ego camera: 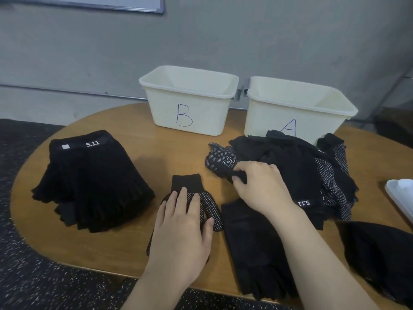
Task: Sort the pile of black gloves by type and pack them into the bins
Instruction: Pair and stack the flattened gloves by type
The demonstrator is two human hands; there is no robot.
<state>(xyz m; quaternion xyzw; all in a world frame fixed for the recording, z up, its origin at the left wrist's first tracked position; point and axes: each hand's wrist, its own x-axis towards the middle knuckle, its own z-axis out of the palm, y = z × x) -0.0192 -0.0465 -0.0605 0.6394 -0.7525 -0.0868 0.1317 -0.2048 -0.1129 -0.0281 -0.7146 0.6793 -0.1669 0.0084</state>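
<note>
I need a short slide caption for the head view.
Left hand presses a dotted glove; right hand pinches another from the pile.

Wooden table (125, 247), whiteboard (89, 2), white tray (402, 195)

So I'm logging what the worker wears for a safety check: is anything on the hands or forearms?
Nothing is worn. The left hand and right hand are bare: no gloves, rings, watch or bands visible. Both forearms are uncovered as far as the frame shows, with no sleeve in view.
</note>
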